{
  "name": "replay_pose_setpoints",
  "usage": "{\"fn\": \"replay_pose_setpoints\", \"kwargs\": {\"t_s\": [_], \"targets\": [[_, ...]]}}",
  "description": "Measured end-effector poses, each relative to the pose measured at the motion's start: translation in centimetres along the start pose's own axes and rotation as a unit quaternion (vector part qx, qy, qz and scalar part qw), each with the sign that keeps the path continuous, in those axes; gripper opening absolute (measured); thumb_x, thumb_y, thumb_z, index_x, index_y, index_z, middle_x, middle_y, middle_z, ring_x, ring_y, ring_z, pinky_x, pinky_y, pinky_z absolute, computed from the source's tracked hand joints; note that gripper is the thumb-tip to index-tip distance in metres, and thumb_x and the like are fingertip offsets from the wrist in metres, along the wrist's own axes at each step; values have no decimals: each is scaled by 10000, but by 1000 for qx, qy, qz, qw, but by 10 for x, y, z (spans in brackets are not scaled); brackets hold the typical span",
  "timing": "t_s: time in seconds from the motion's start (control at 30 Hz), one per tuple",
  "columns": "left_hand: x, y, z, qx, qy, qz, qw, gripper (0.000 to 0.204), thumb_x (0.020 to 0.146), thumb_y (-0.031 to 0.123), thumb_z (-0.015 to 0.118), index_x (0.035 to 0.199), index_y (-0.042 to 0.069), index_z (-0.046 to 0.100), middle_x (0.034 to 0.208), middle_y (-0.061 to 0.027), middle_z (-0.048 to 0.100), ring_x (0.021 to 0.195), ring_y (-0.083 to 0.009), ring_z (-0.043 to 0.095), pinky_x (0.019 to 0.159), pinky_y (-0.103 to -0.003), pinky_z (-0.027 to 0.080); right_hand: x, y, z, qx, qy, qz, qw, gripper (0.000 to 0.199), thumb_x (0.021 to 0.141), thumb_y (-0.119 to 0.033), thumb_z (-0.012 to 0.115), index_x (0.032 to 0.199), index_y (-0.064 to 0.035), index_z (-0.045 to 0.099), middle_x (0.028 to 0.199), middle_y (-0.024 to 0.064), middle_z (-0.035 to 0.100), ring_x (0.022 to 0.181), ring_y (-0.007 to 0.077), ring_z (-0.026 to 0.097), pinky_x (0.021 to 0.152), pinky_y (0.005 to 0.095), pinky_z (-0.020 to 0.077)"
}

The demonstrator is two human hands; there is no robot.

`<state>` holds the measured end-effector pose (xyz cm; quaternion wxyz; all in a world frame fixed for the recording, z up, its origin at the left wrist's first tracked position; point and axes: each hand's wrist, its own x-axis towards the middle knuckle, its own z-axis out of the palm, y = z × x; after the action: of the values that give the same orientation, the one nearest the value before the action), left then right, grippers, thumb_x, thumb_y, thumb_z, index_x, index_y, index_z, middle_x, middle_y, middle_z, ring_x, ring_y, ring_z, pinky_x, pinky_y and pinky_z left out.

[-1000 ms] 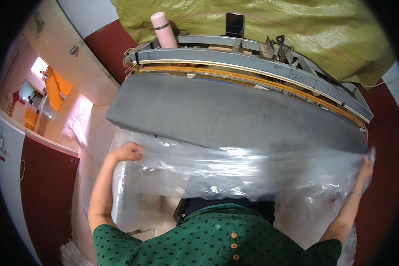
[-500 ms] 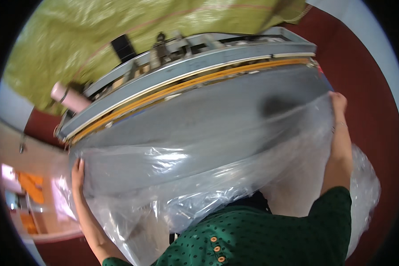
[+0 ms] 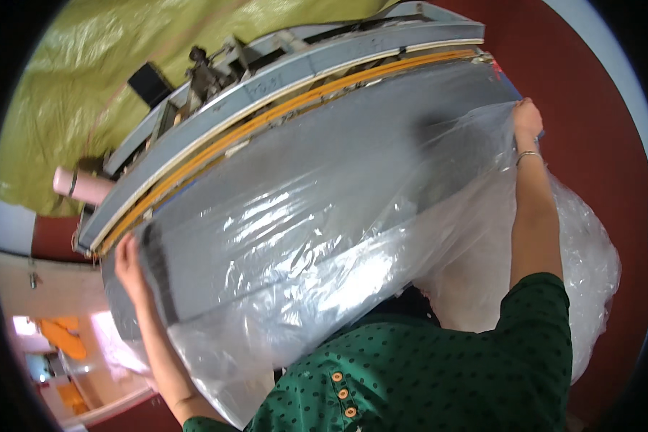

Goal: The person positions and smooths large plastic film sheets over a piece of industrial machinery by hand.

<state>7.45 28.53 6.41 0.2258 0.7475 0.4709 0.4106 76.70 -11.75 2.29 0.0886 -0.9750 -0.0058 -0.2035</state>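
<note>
A sheet of clear plastic film [image 3: 288, 281] is drawn across the grey tabletop [image 3: 338, 129] in front of me, shiny and wrinkled. My right hand [image 3: 528, 124] is closed on the film's far right corner, at the table's right edge. At the left end, my left hand [image 3: 129, 266] is at the film's left edge with its fingers pressed together, close to the orange strip [image 3: 266, 111]. The film's near part hangs over the table's front edge against my body.
Behind the tabletop runs a long grey metal frame [image 3: 302, 68] with metal fittings [image 3: 205, 75]. A pink bottle [image 3: 83, 186] and a black box-shaped object [image 3: 151, 85] stand by it. Yellow-green sheeting [image 3: 57, 115] lies beyond. More bunched film [image 3: 583, 266] hangs at my right.
Both hands have moved forward, carrying the film farther over the tabletop toward the orange strip. The view has shifted, and the film now covers more of the grey surface.
</note>
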Motion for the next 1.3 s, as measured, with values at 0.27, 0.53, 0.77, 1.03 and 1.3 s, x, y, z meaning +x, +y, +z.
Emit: {"fn": "replay_pose_setpoints", "kwargs": {"t_s": [0.27,0.53,0.77,1.03,1.3], "targets": [[-168,143,76,-149,-455,-44,877,211,766,148,633,927,15,603,914,-107,619,723,-130,572,625,-251,461,8,8,6,-11,-2,-21,1000,304,811,-340,443,985,-123,565,982,138,599,922,324,571,750,431,467],[-221,137,155,-164,-553,-157,802,176,750,135,653,873,27,587,686,18,523,569,-49,430,532,-210,381,7,8,7,12,-13,-26,1000,295,820,-330,445,993,-120,558,984,138,598,922,328,569,745,430,466],[-119,163,83,-229,-352,-38,907,73,757,75,617,749,32,558,730,-6,546,694,-90,507,621,-225,402,0,15,-2,7,-11,-37,999,296,826,-327,442,1006,-115,541,979,147,595,918,337,567,739,440,462],[-116,158,87,5,-178,310,934,276,741,96,603,1002,21,552,1049,-143,548,984,-308,510,817,-370,425,8,15,9,10,-2,-41,999,297,834,-327,434,1007,-107,533,966,142,598,901,339,570,720,445,461],[-125,133,120,206,-280,268,899,636,777,442,514,1220,-1,404,1329,-135,323,1257,-329,227,970,-493,242,6,10,4,1,-16,-45,999,287,835,-321,434,978,-94,538,952,142,598,885,345,569,707,450,457]]}}
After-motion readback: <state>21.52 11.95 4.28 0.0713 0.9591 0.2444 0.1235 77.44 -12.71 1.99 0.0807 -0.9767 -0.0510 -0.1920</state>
